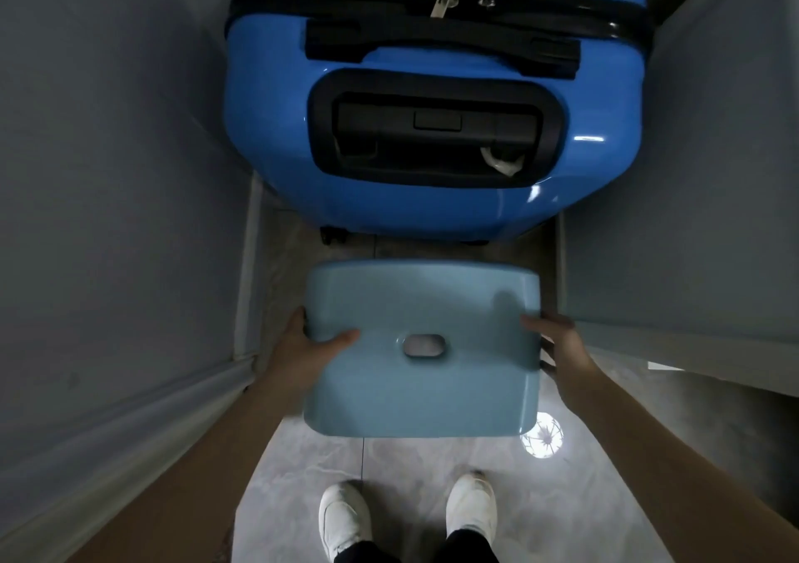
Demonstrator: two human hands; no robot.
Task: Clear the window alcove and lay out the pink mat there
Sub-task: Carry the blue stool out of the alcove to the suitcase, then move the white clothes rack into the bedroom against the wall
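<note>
pale blue plastic stool [421, 346] sits between both hands, seat up, seen from above, with an oval slot in the middle of the seat. the left hand [302, 346] grips its left edge with the thumb lying on top and fingers curled under the rim; the right hand [557, 346] grips the right edge the same way, fingers tucked below. whether the stool's legs touch the floor [410, 467] or hang clear of it cannot be told from here. just beyond it stands a big blue suitcase [436, 87], filling the narrow gap between the grey walls [108, 173]. the pink mat is nowhere in view. the seat looks smooth and glossy, so the likeliest slip is the stool sliding out of a grip that holds only on its rims, and it would drop near the white shoes [346, 519]. swinging it round in so tight a space could knock a leg against a wall or the suitcase.
</note>
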